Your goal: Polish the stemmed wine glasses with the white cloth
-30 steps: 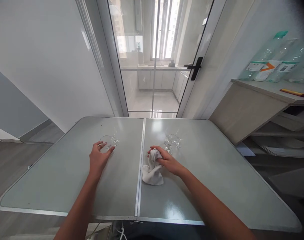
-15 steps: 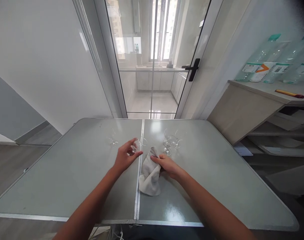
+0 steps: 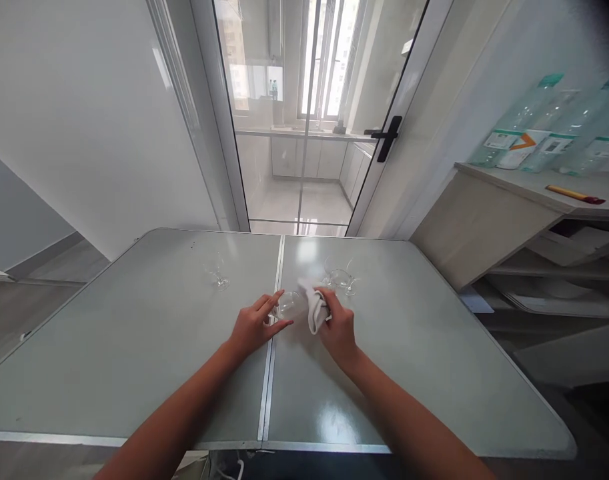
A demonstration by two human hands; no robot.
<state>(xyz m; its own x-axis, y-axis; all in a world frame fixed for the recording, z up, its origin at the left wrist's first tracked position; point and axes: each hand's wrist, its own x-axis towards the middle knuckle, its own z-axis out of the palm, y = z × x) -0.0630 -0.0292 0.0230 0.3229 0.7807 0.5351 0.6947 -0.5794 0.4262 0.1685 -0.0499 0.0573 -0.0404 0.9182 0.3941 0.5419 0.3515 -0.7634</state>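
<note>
Between my hands, near the table's metal seam, a clear wine glass (image 3: 290, 305) lies tilted sideways with its bowl toward the right. My left hand (image 3: 254, 323) is closed round the glass's left end; its stem and foot are mostly hidden by the fingers. Bunched in my right hand (image 3: 340, 328) is a white cloth (image 3: 315, 311), at the bowl's open side. Whether part of the cloth is inside the bowl I cannot tell. Another clear glass (image 3: 221, 283) stands to the left, and several more glasses (image 3: 350, 287) stand behind my right hand.
The grey-green table (image 3: 159, 347) has a metal rim and a central metal seam (image 3: 267, 393). Beyond it is a glass door with a black handle (image 3: 387, 139). On the right, a wooden shelf unit (image 3: 504, 200) holds plastic bottles (image 3: 504, 137) and a yellow stick-like packet (image 3: 574, 194).
The cloth, hanging loose before, is now gathered up and brought to the glass's mouth. My left hand has shifted slightly right and nearer with the glass.
</note>
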